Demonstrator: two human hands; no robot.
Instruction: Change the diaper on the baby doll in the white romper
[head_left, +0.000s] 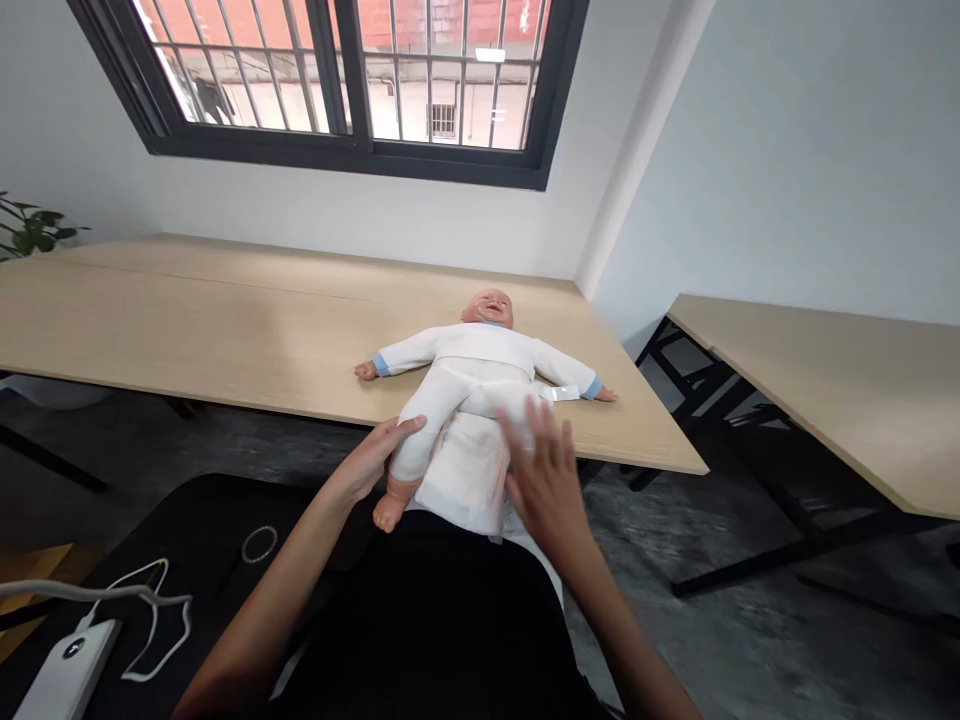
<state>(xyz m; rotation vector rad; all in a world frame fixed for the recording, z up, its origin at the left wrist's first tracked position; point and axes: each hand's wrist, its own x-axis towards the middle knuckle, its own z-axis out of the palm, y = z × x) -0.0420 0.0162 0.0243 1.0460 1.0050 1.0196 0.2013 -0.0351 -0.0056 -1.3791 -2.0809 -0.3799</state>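
Observation:
A baby doll [487, 345] in a white outfit with blue cuffs lies on its back at the table's front edge, arms spread and legs toward me. My left hand [375, 455] holds the doll's leg on the left, thumb on top of the white fabric; a bare foot sticks out below. Between the legs a white padded piece that looks like a diaper [461, 475] hangs over the edge toward my lap. Over the other leg is my right hand [544, 470], fingers spread and blurred by motion; it hides that lower leg.
The doll lies on a long wooden table [225, 320] beneath a barred window [352, 150]. At right stands a second table [840, 390]. A black chair seat [217, 580] at lower left carries a white power bank [67, 665] with a cable.

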